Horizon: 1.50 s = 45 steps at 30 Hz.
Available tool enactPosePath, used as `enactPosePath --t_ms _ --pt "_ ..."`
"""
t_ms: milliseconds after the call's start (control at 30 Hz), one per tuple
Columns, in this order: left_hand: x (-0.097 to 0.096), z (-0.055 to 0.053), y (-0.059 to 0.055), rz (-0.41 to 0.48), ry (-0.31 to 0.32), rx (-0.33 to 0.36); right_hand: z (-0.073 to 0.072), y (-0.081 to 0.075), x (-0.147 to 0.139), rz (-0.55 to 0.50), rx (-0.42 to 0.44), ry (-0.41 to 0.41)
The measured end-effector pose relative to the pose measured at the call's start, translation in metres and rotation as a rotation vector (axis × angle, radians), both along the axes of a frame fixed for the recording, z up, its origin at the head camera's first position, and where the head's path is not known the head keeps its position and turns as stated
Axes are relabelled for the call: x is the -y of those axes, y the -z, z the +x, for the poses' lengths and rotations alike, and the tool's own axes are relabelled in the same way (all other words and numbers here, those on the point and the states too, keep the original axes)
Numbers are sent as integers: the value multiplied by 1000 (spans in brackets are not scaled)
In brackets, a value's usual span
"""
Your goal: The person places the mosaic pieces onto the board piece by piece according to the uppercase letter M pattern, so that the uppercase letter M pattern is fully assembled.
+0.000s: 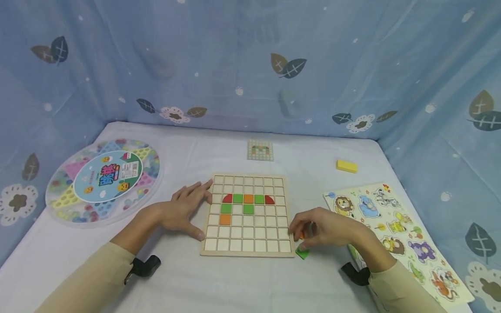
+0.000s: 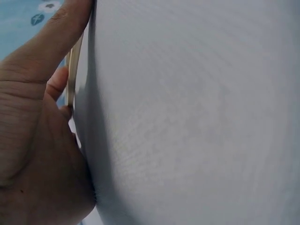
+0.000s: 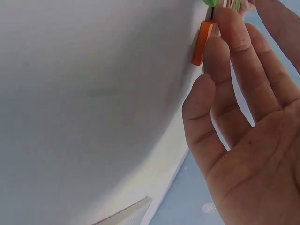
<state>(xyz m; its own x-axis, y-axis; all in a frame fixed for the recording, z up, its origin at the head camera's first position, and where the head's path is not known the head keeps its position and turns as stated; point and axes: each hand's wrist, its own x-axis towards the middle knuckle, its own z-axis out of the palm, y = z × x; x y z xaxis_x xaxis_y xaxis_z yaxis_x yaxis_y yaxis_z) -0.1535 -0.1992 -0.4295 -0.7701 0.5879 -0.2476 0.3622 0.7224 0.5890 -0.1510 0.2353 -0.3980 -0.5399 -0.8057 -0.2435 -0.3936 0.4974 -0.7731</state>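
Note:
A wooden grid board (image 1: 270, 232) lies before me, with red, green and orange pieces set in its upper and left cells. My left hand (image 1: 182, 211) rests along the board's left side, fingers spread, thumb tip at the lower left edge. In the left wrist view the board's thin edge (image 2: 72, 75) shows behind the thumb. My right hand (image 1: 322, 228) is at the lower right corner, fingers loosely bent and apart from the thumb. Its thumb tip is right at a green tile (image 1: 303, 254). Beneath the fingers is an orange tile (image 3: 203, 43), partly covered in the head view.
Behind the board lies a small pattern card (image 1: 260, 150). A yellow block (image 1: 346, 166) is at the back right. An animal puzzle board (image 1: 395, 232) lies on the right, beside my forearm. On the left is a round clear case (image 1: 107, 180) with colored balls.

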Motion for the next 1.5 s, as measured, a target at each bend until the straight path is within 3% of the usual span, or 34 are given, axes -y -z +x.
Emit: enactPosePath --t_ms 333,800,1067,1367,1500 --pt "0 -2 2 0 11 -11 6 4 -3 -4 15 -15" --pt "1 0 1 3 6 -12 16 1 0 46 -155 -38" --pt "2 -1 2 5 5 -2 12 -3 -5 -26 -123 -27" --pt "2 -1 2 10 7 -5 5 -7 -5 -142 -208 -2" --pt "2 -1 2 11 6 -7 2 -7 -2 -154 -186 25"
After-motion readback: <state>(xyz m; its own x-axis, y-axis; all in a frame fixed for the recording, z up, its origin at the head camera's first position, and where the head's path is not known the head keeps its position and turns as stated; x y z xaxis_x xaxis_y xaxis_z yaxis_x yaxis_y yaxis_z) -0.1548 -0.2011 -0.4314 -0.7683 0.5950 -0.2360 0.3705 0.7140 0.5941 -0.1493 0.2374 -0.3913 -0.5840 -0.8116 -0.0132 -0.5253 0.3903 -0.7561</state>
